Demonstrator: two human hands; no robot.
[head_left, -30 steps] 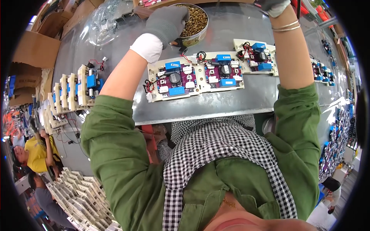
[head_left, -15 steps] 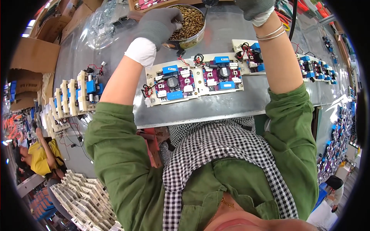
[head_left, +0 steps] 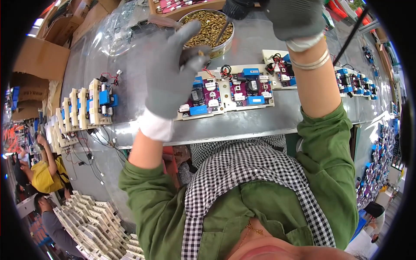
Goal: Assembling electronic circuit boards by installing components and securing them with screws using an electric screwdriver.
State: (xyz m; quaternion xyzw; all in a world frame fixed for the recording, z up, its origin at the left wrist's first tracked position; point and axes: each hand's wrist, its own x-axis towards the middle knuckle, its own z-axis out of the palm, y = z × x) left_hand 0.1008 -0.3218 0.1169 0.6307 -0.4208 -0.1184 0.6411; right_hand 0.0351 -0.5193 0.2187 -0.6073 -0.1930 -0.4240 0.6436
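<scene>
Two purple circuit boards in cream plastic frames (head_left: 224,96) lie joined, mid-frame, on the grey metal worktop (head_left: 255,121); the grey-gloved left hand (head_left: 167,78), over their left end, pinches small brass-coloured screws (head_left: 201,53); at upper right, the grey-gloved right hand (head_left: 295,19) grips a black, thin-bitted screwdriver (head_left: 237,8); top centre, a round tub (head_left: 223,50) holds more screws.

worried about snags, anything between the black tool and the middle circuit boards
In this view, yes: the near bowl wall and dark wires lie between the black tool and the middle circuit boards; the left hand partly covers one.
</scene>
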